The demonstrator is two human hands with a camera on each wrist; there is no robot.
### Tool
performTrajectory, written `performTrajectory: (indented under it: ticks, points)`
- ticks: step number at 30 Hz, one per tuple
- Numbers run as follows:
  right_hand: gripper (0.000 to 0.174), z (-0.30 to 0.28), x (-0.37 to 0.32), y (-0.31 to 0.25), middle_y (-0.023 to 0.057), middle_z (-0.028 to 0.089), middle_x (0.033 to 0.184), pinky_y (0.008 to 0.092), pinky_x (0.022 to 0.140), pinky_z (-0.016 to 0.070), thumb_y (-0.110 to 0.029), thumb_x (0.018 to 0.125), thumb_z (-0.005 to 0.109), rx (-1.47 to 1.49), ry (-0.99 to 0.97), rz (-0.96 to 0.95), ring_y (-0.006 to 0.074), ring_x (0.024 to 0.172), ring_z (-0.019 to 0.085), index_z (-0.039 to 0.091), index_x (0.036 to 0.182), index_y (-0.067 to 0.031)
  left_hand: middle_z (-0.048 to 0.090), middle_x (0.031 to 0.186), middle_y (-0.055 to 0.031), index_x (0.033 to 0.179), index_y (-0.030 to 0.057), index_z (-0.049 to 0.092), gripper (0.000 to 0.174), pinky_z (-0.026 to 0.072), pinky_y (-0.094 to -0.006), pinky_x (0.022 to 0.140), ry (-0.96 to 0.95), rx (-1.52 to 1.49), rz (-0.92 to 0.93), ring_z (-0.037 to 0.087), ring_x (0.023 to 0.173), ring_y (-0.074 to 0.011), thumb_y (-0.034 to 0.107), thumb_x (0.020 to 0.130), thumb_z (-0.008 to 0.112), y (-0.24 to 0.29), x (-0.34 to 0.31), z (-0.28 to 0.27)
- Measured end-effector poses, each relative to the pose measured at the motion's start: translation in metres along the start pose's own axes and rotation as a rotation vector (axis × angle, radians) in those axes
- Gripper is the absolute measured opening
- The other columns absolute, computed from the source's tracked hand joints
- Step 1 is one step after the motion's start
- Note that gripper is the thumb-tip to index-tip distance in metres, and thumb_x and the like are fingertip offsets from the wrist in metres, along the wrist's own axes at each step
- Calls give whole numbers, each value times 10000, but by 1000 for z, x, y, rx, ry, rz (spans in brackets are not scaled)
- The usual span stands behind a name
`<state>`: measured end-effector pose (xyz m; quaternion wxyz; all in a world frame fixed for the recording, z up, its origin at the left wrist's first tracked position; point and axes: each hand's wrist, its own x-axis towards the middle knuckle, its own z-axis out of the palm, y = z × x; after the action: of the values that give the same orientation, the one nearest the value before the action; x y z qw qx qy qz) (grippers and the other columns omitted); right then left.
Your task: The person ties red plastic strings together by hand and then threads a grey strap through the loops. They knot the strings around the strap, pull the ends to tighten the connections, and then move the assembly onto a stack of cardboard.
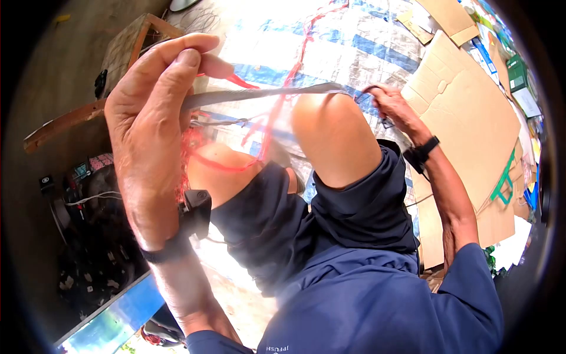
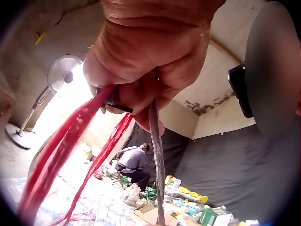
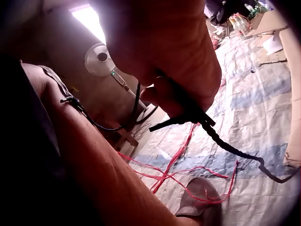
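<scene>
The left hand (image 1: 156, 112) is raised at the left of the head view, fingers curled around a grey strip (image 1: 253, 94) and red plastic strands (image 1: 242, 81). From it the grey strip runs across to the bent knee. Beyond that knee the right hand (image 1: 392, 106) grips a dark twisted cord (image 3: 225, 145), whose short ends stick out at its fingers in the right wrist view. A dark knot (image 3: 70, 100) lies on the leg in that view. Red strands (image 2: 61, 155) and the grey strip (image 2: 157, 160) hang below the left hand (image 2: 153, 56) in the left wrist view.
A blue and white sheet (image 1: 377, 53) covers the floor, with red strands (image 3: 164, 176) across it. Flattened cardboard (image 1: 466, 118) lies at the right. A wooden piece (image 1: 65, 124) is at the left. Behind are a fan (image 2: 66, 75) and a bent-over person (image 2: 133, 160) among scattered items.
</scene>
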<state>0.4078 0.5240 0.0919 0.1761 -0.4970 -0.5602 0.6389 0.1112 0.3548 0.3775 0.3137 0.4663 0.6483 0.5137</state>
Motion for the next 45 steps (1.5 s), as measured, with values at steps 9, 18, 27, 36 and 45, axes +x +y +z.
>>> performTrajectory:
  ticks: [9, 18, 27, 36, 45]
  points:
    - [240, 93, 85, 39, 28, 637, 838, 309, 703, 489, -127, 974, 535, -136, -201, -504, 101, 763, 564, 688, 1126, -21, 701, 987, -61, 1251, -52, 642, 298, 432, -74, 569, 66, 68, 126, 645, 822, -31, 71, 1012, 514, 14, 3, -17]
    - [705, 140, 113, 64, 276, 625, 1268, 438, 991, 480, -284, 839, 775, -419, -235, -488, 377, 1174, 619, 458, 1434, -75, 554, 945, -24, 1362, -100, 515, 400, 228, -150, 502, 249, 3, 206, 276, 553, 3, 142, 1051, 442, 38, -9, -38]
    - [783, 148, 94, 22, 265, 658, 1220, 451, 939, 495, -351, 824, 801, -373, -251, -392, 406, 1150, 631, 437, 1473, -104, 535, 900, -1, 1345, -85, 547, 423, 208, -193, 548, 26, -146, 272, 245, 558, -35, 202, 1044, 474, 40, -16, -63]
    - [218, 146, 116, 37, 209, 709, 974, 443, 795, 525, -235, 938, 628, -558, -396, -345, 304, 894, 697, 717, 1046, -67, 558, 964, -3, 1340, -65, 563, 427, 290, -186, 599, 49, -105, 298, 319, 595, -41, 223, 1030, 508, 53, -27, -75]
    - [292, 9, 132, 44, 62, 743, 938, 286, 773, 539, -32, 980, 509, -300, -246, -307, 121, 863, 661, 730, 1164, -77, 587, 1024, -18, 1316, -39, 601, 344, 228, -142, 508, 314, 300, 187, 417, 695, 18, 123, 1029, 499, 27, -10, -104]
